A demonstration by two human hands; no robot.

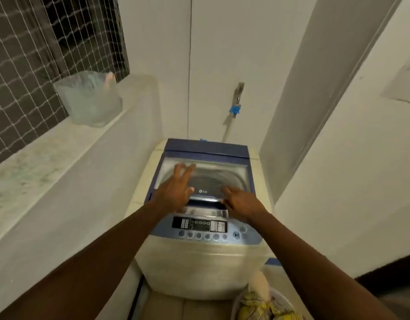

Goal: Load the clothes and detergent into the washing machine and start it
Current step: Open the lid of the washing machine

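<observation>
A top-loading washing machine (199, 262) stands in a narrow corner, cream body with a blue top. Its clear lid (208, 179) shows the drum beneath and looks slightly raised at the front edge. My left hand (176, 188) rests over the lid's left side, fingers spread. At the lid's front right edge is my right hand (241, 202), fingers apart and blurred. The control panel (204, 227) with a row of round buttons lies just below both hands. A white basket (280, 303) of yellow checked clothes sits on the floor at the bottom right.
A stone ledge (49, 153) runs along the left, carrying a clear plastic tub (88, 98) under a netted window. A tap with a blue hose fitting (235, 107) is on the back wall. A wall and pillar close in on the right.
</observation>
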